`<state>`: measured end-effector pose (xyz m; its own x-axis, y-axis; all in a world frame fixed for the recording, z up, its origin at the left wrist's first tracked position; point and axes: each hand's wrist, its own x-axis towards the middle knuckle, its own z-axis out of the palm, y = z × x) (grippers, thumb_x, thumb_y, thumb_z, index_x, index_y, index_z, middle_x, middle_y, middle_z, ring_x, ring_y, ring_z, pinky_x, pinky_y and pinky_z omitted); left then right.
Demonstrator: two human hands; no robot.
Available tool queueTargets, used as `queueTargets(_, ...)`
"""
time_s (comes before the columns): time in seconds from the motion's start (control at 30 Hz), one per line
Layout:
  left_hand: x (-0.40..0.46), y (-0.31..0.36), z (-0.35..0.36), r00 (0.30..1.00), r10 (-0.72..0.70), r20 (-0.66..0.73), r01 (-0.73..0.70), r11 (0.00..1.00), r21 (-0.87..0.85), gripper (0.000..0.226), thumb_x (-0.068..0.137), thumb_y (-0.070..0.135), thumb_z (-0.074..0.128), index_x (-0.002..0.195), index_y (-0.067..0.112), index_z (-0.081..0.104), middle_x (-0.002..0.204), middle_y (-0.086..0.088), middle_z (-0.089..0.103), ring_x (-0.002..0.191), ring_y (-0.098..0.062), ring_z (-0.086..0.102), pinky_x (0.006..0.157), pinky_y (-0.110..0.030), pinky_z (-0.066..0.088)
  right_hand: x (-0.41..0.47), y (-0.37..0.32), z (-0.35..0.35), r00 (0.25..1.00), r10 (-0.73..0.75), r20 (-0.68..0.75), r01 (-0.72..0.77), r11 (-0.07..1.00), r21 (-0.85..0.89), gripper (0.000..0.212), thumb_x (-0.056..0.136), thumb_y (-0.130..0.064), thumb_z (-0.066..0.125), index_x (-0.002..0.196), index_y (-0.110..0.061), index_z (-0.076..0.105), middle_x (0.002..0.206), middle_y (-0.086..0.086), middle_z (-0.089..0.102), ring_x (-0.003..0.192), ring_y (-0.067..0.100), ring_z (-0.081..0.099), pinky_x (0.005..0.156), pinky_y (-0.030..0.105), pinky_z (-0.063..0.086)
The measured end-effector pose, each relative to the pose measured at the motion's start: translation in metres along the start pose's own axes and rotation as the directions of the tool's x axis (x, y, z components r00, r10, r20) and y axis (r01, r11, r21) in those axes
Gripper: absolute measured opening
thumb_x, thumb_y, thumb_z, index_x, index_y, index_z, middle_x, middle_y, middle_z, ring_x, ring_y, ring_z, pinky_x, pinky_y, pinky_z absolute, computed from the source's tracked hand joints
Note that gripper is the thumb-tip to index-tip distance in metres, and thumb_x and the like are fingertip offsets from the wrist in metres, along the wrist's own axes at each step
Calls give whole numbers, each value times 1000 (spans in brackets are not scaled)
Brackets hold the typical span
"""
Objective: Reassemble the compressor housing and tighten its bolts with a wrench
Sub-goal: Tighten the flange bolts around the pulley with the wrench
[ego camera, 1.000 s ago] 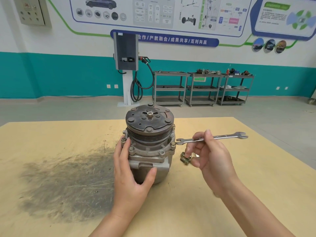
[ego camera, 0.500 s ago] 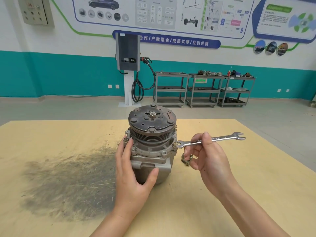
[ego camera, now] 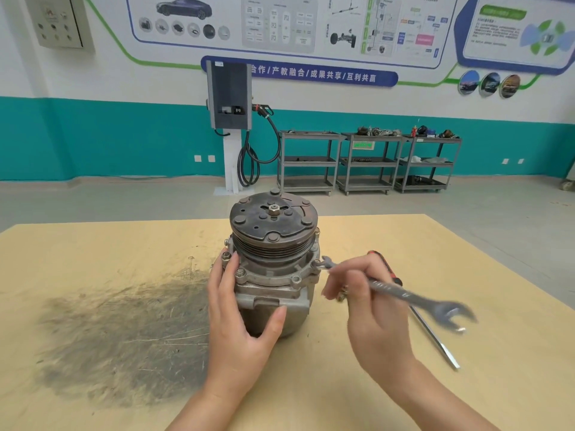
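One line can be read — white characters "合作 / 产教融合 / 成果共享 / 互利共赢" on the blue banner strip (ego camera: pixel 323 76) on the far wall — while the small print on the wall diagram panels (ego camera: pixel 280 23) above is too fine to make out.

Grey compressor housing (ego camera: pixel 273 293) stands upright, pulley up; silver wrench (ego camera: pixel 401 293) engages its right flange bolt (ego camera: pixel 316 263).
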<state>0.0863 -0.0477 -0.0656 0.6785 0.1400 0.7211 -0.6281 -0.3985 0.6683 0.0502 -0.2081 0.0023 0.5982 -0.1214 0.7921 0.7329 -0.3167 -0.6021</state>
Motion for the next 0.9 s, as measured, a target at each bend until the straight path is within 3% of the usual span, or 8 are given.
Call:
queueTargets(0.13, 0, 1, 0, 1000, -11, 4, 11, 1000, -6, 85, 76, 59, 61, 145, 66, 11, 153, 34, 15, 146, 12, 8, 112, -22, 17, 14, 0, -10, 955, 295, 26, -289, 911, 294, 32, 102, -39, 38, 78, -26, 55, 62, 11, 62, 56, 21, 58, 42, 24, 34)
queueTargets(0.3, 0, -1, 0, 1000, -3, 0, 3, 1000, 7, 85, 77, 60, 61, 145, 65, 11, 153, 41, 7, 147, 11, 8, 113, -24, 17, 24, 12, -18, 805, 552, 220, -578, 641, 506, 32, 91, -43, 41, 85, -13, 50, 62, 14, 60, 54, 22, 55, 40, 22, 32)
queueTargets(0.43, 0, 0, 0, 1000, 1, -3, -1, 1000, 2, 85, 77, 59, 61, 145, 65, 11, 153, 37, 13, 147, 11, 8, 112, -21, 17, 27, 18, -21, 701, 639, 317, -679, 461, 572, 30, 90, -43, 42, 86, -14, 49, 61, 10, 57, 54, 21, 52, 39, 21, 31)
queueTargets(0.6, 0, 0, 0, 1000, 5, -3, -5, 1000, -1, 85, 77, 58, 61, 145, 65, 12, 152, 43, 7, 147, 11, 8, 112, -24, 17, 28, 26, -22, 638, 670, 380, -711, 325, 623, 30, 97, -39, 38, 85, -14, 49, 59, 8, 53, 52, 19, 49, 36, 20, 33)
queueTargets(0.73, 0, 0, 0, 1000, 5, -3, -5, 1000, 3, 85, 77, 58, 62, 145, 66, 11, 152, 44, 5, 147, 12, 7, 112, -24, 16, 27, 28, -22, 657, 653, 378, -702, 346, 622, 28, 93, -39, 42, 84, -14, 51, 60, 8, 54, 52, 18, 50, 38, 20, 32)
queueTargets(0.9, -1, 0, 0, 1000, 2, 2, -2, 1000, 1, 85, 77, 60, 61, 144, 67, 11, 152, 45, 4, 147, 12, 7, 112, -24, 17, 23, 25, -18, 784, 563, 261, -595, 563, 574, 33, 91, -42, 44, 74, -19, 60, 63, 11, 58, 55, 19, 54, 43, 21, 32)
